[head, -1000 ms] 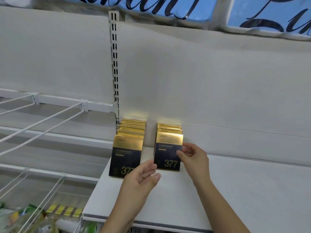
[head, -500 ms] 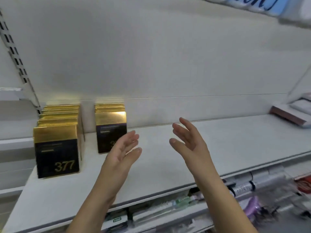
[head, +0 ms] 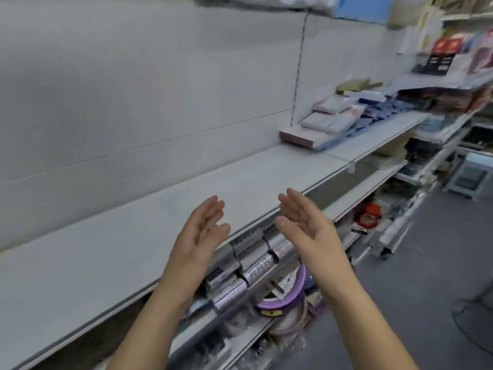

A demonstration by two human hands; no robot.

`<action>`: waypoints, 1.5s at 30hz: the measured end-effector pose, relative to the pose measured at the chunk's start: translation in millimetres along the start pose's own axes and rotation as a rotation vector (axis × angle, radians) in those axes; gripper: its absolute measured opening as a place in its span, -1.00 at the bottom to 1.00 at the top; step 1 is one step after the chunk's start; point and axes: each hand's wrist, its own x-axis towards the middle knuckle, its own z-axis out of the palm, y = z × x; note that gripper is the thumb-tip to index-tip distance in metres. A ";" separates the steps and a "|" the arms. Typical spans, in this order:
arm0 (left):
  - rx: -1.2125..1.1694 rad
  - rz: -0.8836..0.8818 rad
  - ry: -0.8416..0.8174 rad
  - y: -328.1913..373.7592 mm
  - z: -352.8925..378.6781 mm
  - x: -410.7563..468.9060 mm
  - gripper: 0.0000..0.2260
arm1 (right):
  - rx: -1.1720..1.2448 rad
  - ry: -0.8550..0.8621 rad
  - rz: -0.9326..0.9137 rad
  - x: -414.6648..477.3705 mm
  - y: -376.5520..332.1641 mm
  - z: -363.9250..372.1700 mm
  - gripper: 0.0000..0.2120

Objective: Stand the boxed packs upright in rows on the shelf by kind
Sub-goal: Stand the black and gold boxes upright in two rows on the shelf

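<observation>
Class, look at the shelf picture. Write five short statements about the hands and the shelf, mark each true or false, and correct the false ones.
1. Both hands are empty. True: the left hand and the right hand are open, with palms facing each other.
2. The right hand holds a gold box. False: no gold box is in view.
3. Flat packs lie piled at the far right of the shelf. True.
4. The packs in that pile stand upright. False: they lie flat and overlapping.
5. Silver rolls lie on the shelf below. True.
</observation>
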 end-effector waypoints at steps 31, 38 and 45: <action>-0.120 -0.021 -0.120 -74.0 357.3 330.3 -0.53 | -0.148 0.179 0.037 286.3 81.3 -333.7 -0.53; -0.064 -0.036 -0.106 -93.2 428.7 378.7 -0.59 | -0.096 0.155 0.044 338.6 116.0 -403.9 -0.49; 0.062 -0.023 0.051 -98.0 524.7 424.0 -0.66 | -0.064 -0.007 -0.013 413.3 137.0 -505.3 -0.57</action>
